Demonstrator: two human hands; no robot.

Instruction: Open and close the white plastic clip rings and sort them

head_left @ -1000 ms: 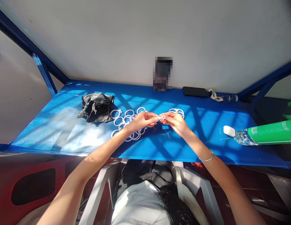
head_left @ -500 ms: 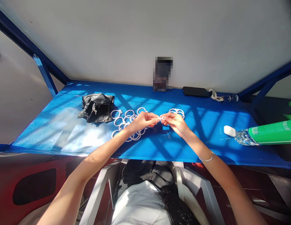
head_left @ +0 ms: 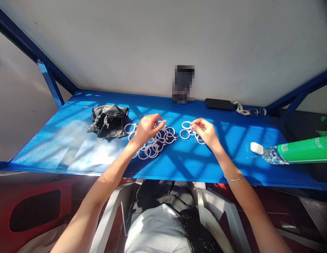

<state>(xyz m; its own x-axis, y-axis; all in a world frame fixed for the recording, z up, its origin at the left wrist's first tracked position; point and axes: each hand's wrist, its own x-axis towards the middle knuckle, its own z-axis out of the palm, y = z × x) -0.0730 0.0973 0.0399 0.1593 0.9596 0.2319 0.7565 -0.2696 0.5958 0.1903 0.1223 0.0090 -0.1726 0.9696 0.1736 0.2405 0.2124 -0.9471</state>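
Observation:
Many thin white curtain rings [head_left: 147,154] with small eyelets lie in an overlapping pile left of the middle of the blue table. My left hand [head_left: 149,128] hovers over the pile's far side, thumb and fingers apart with nothing seen between them. On the right is a smaller group of the same rings [head_left: 184,134]. My right hand [head_left: 206,130] is over this group, its thumb and forefinger closed at the edge of a white curtain ring [head_left: 186,122]. The palm and fingers partly cover the other rings there.
A crumpled black plastic bag [head_left: 108,121] sits left of the pile on the blue table [head_left: 174,168]. Along the back are a blurred upright dark object [head_left: 183,84], a black phone [head_left: 219,104] and glasses [head_left: 254,111]. A white case [head_left: 256,148] and a green-labelled bottle [head_left: 300,151] are at right.
My hands, earlier together at a small white piece in the middle, have parted. The left moved left over the pile; the right moved slightly right, and more rings show in the smaller group.

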